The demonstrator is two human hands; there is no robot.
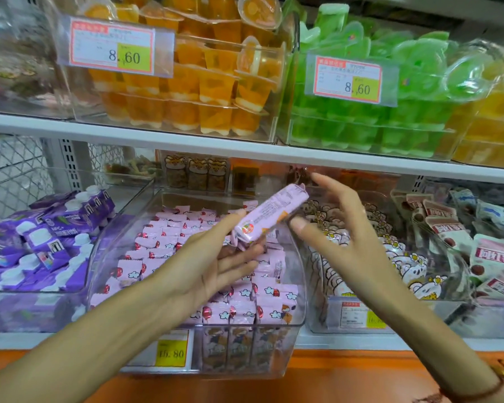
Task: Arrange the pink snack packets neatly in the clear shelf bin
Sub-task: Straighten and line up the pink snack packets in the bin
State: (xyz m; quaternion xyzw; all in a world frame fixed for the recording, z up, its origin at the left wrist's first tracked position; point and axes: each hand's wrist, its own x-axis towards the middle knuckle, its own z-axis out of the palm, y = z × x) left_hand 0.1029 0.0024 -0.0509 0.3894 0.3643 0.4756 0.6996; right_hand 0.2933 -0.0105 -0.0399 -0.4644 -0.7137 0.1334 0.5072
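Observation:
A clear shelf bin (105,251) on the lower shelf holds several pink snack packets (169,237) lying in rows. My left hand (216,257) holds one pink packet (271,213) tilted above the bin, its lower end between thumb and fingers. My right hand (341,228) hovers just right of that packet with fingers spread and relaxed, thumb tip near the packet's side; whether it touches is unclear.
Purple drink pouches (41,237) fill the bin to the left. A bin of white cartoon packets (396,257) stands to the right, then red-and-white packets (489,251). Orange jelly cups (186,82) and green jelly cups (376,117) sit on the shelf above, close overhead.

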